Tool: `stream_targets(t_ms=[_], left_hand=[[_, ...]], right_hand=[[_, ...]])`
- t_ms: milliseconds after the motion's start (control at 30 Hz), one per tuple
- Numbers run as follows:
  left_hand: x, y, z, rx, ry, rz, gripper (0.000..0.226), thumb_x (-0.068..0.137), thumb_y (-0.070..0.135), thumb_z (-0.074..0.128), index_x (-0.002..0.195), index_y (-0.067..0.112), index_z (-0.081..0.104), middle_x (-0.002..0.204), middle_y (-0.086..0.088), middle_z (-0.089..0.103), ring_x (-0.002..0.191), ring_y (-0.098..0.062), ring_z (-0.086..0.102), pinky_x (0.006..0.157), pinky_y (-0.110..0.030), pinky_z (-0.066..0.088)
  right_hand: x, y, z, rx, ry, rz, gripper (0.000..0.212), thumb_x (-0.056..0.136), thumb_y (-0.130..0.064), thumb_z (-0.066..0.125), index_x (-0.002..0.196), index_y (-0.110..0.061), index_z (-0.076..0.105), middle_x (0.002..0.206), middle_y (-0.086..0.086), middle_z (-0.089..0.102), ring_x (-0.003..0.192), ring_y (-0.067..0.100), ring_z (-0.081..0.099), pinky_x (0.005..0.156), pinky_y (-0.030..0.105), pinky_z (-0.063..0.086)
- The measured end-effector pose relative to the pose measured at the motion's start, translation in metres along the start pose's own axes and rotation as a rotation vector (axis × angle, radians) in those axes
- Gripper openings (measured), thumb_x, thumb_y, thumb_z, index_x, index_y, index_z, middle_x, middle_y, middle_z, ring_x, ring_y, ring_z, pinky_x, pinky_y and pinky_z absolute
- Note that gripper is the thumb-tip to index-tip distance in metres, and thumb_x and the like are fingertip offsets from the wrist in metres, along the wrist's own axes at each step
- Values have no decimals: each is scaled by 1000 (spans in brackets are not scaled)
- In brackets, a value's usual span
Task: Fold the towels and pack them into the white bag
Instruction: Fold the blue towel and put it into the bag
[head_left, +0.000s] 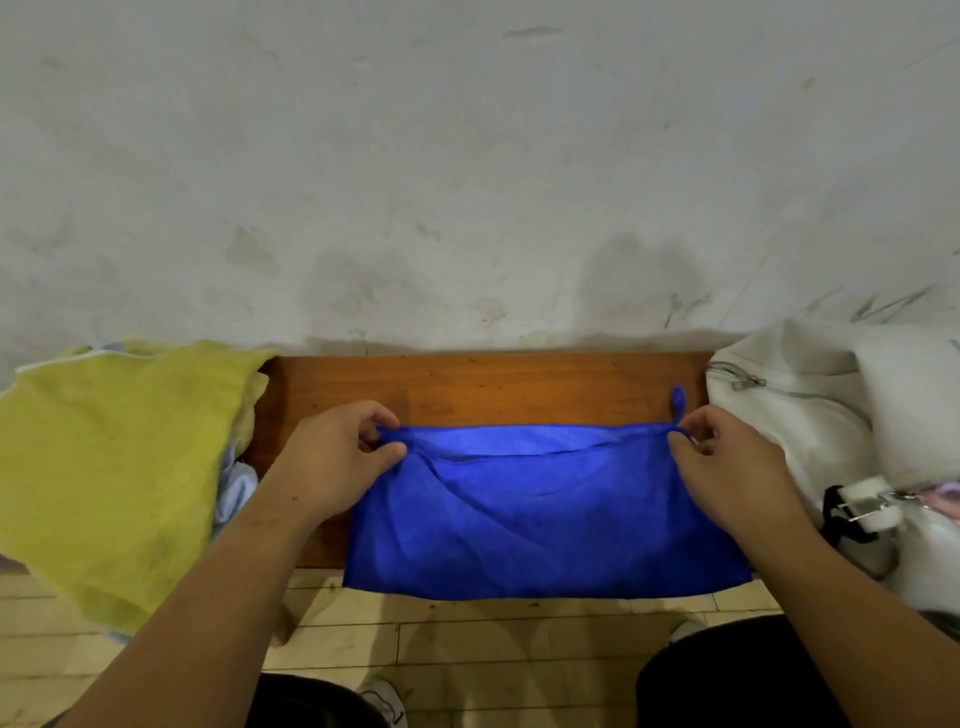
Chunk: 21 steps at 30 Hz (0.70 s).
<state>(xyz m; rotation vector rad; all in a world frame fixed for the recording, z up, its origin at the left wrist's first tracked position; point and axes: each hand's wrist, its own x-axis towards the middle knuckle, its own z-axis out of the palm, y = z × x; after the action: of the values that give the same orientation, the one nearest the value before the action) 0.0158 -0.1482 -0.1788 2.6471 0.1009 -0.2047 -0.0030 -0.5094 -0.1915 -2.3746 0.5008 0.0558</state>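
A blue towel (540, 514) lies folded in half on a narrow wooden bench (493, 387), its near edge hanging over the front. My left hand (332, 457) pinches its far left corner and my right hand (727, 462) pinches its far right corner, by a small blue hanging loop. A yellow towel (114, 467) is heaped on the left end of the bench, with a pale blue cloth (236, 486) peeking from under it. The white bag (831, 415), with a zipper along its top, sits at the right end.
A stained white wall (467, 182) rises directly behind the bench. A black and white strap buckle (857, 506) lies on the bag's front. Below are pale floor tiles (467, 639), my dark trousers and a shoe.
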Motion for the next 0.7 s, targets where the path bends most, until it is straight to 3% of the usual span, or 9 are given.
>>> stream_targets(t_ms=[100,233,467,600,700], left_hand=[[-1,0,3,33,0,-2,11,93,32,69,99,37,61,97,16,60,89,-2,55,67,-13,38],[3,-4,5,-20,127,-82,1,97,30,62,97,30,61,88,17,57,82,-4,52,61,-13,35],[12,-4,10,-68,213,-223,5,96,28,60,94,24,62,79,6,63,71,-5,54,55,-22,39],[14,-3,11,-84,221,-259,4,93,28,59,91,25,61,80,4,66,75,-12,59,62,-29,45],[14,-1,11,-44,133,-228,3,95,29,60,95,26,59,81,8,61,73,-7,55,56,-24,40]], right_hand=[[1,0,1,-19,-1,-12,8,101,-31,58,100,-24,62,84,-9,61,75,2,52,58,18,35],[2,1,2,-12,22,-14,12,102,-29,55,96,-22,63,86,-5,65,74,4,55,57,19,36],[5,0,3,10,63,18,15,102,-25,54,92,-17,63,81,-3,63,70,4,51,57,17,33],[4,-2,4,19,71,26,15,102,-24,54,90,-18,60,76,2,63,69,12,56,54,23,35],[4,-3,3,-3,47,44,10,102,-25,57,97,-16,57,80,1,62,69,11,56,53,23,35]])
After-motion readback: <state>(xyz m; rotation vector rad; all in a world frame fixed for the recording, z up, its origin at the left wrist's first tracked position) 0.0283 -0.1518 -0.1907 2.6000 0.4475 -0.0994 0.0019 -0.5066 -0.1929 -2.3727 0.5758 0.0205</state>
